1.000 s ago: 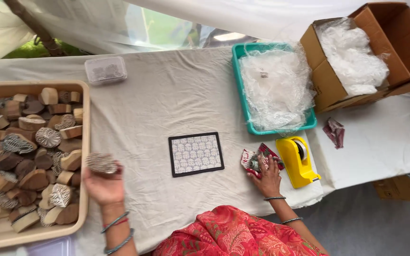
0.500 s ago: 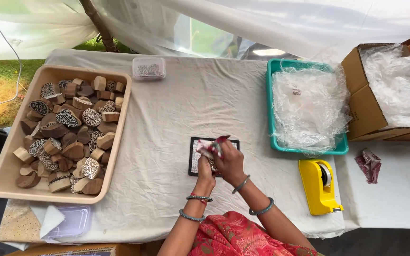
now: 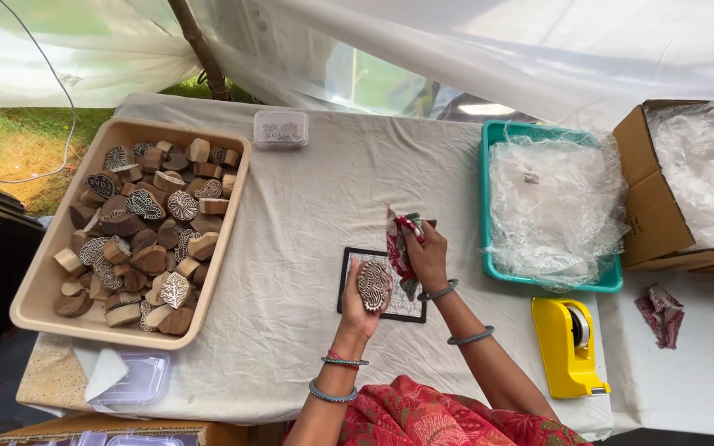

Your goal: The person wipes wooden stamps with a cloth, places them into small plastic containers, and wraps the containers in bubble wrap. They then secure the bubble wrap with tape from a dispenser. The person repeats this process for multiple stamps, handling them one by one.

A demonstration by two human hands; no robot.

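Note:
My left hand [image 3: 359,307] holds a carved wooden stamp block [image 3: 373,284] with its patterned face turned up, just above a black-framed patterned pad [image 3: 353,266] on the white cloth. My right hand [image 3: 426,252] grips a red and white patterned cloth [image 3: 399,241], which hangs right beside the block. Both hands are close together over the pad.
A beige tray [image 3: 43,281] full of several carved wooden blocks sits at the left. A teal tray [image 3: 489,198] of clear plastic, a cardboard box [image 3: 642,206] and a yellow tape dispenser [image 3: 568,347] are at the right. A small clear box [image 3: 281,129] lies at the back.
My left hand carried a block from the tray's edge to over the pad. My right hand lifted the cloth from beside the dispenser to it. The view swung right.

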